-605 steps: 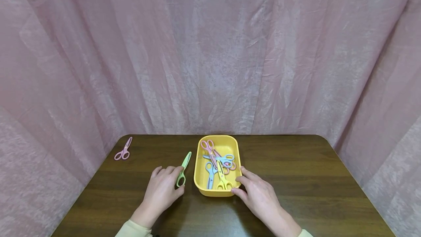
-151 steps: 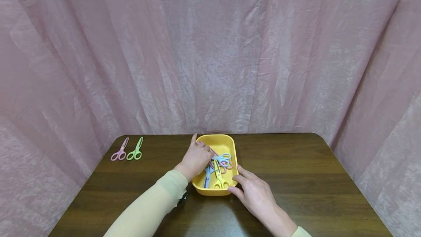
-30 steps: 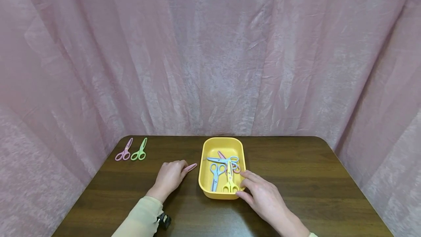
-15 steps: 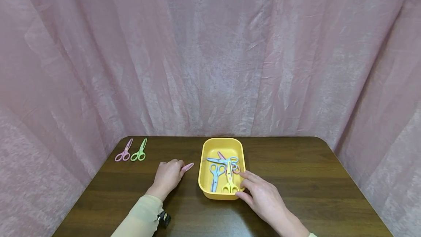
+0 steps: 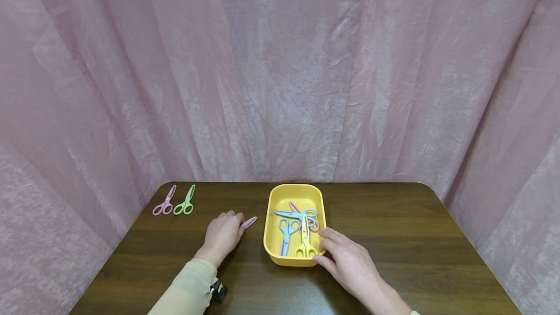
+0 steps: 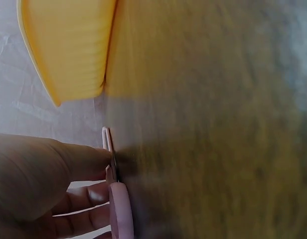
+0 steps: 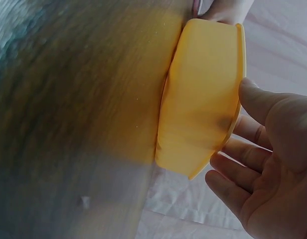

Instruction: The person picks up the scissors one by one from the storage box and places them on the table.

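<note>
Head view, from the left: pink plastic scissors point(image 5: 168, 199) and green plastic scissors point(image 5: 187, 200) are already laid side by side at the far left of the dark wood-grain table point(image 5: 407, 242). A second pink plastic pair point(image 5: 249, 222) is pinched, not yet released, between thumb and fingers of the left hand point(image 5: 220, 236), low at the tabletop left of the rounded yellow plastic tray point(image 5: 295, 190). Four pairs are left inside the tray: near light-blue scissors point(image 5: 286, 243), far light-blue scissors point(image 5: 288, 214), a third pink pair point(image 5: 293, 206) and yellow plastic scissors point(image 5: 305, 231). The tray's near right corner is gripped by the right hand point(image 5: 352, 259). The third pink pair is crossed and partly covered by the far light-blue scissors, so lifting it may be hampered. A black device point(image 5: 218, 291) is worn at the left sleeve point(image 5: 188, 288); behind, a pinkish velvety curtain point(image 5: 280, 72) is hung.
</note>
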A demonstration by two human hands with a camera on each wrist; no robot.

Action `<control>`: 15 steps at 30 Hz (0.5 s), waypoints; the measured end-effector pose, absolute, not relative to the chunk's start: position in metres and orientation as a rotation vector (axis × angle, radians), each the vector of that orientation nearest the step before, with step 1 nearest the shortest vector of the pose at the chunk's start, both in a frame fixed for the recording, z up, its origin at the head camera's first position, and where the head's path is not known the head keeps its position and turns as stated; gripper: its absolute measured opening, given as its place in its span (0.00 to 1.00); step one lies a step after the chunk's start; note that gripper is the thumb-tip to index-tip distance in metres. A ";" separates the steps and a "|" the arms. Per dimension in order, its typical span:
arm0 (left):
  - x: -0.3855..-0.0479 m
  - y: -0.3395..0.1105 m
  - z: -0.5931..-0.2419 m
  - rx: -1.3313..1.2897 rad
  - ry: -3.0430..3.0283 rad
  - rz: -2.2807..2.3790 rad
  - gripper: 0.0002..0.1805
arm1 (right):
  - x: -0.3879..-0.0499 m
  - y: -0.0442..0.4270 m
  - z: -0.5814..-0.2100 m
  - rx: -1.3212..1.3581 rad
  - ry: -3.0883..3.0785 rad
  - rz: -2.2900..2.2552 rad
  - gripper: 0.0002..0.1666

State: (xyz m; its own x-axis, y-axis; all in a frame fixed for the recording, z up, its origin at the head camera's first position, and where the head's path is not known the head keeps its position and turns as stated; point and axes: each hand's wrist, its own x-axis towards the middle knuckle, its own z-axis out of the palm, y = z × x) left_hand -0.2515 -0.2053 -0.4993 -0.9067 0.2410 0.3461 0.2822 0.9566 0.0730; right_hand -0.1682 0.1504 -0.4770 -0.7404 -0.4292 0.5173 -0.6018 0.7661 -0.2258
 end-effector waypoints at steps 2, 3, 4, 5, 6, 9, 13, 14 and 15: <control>-0.250 -0.205 -0.499 -0.393 -2.755 -0.168 0.09 | -0.168 0.150 -0.477 0.777 -2.523 0.532 0.17; -0.249 -0.206 -0.499 -0.399 -2.745 -0.168 0.09 | -0.168 0.150 -0.477 0.777 -2.523 0.533 0.17; -0.248 -0.206 -0.498 -0.408 -2.732 -0.171 0.09 | -0.168 0.150 -0.477 0.778 -2.522 0.535 0.17; -0.246 -0.207 -0.498 -0.417 -2.719 -0.171 0.08 | -0.168 0.150 -0.477 0.779 -2.519 0.535 0.17; -0.245 -0.207 -0.497 -0.428 -2.709 -0.168 0.08 | -0.168 0.150 -0.477 0.779 -2.517 0.536 0.17; -0.239 -0.210 -0.496 -0.464 -2.689 -0.166 0.09 | -0.168 0.151 -0.478 0.781 -2.510 0.537 0.17; -0.231 -0.214 -0.496 -0.522 -2.682 -0.163 0.12 | -0.169 0.151 -0.478 0.781 -2.514 0.531 0.17; -0.228 -0.215 -0.496 -0.535 -2.679 -0.160 0.12 | -0.169 0.151 -0.478 0.781 -2.516 0.530 0.17; -0.226 -0.216 -0.496 -0.551 -2.670 -0.160 0.12 | -0.169 0.151 -0.478 0.782 -2.517 0.530 0.17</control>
